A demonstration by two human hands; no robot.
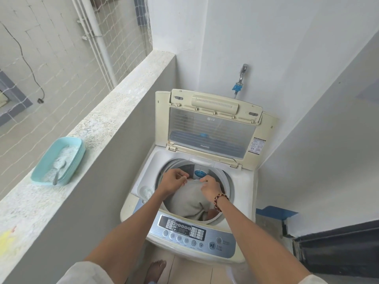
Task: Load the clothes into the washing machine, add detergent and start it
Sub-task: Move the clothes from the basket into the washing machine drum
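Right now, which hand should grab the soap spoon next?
Probably the left hand. The spoon sits in the turquoise tub on the ledge at the person's left, while the right hand is farther off. Both hands are holding the grey cloth over the drum now.

**A narrow, daylit laundry balcony**

You stand in a tight corner bounded by plain white walls (266, 48) at the top and right of the frame. Along the left runs a grey parapet wall (98, 171) topped with a speckled stone ledge (114, 111), crossing from lower left toward the upper middle. Beyond it, in the upper left, a mesh net (123, 37) screens a pale tiled building face (47, 58) and white pipes (96, 23). A metal tap (242, 73) juts from the back wall. Beige floor tiles (184, 269) show at the bottom. Soft daylight fills the space.
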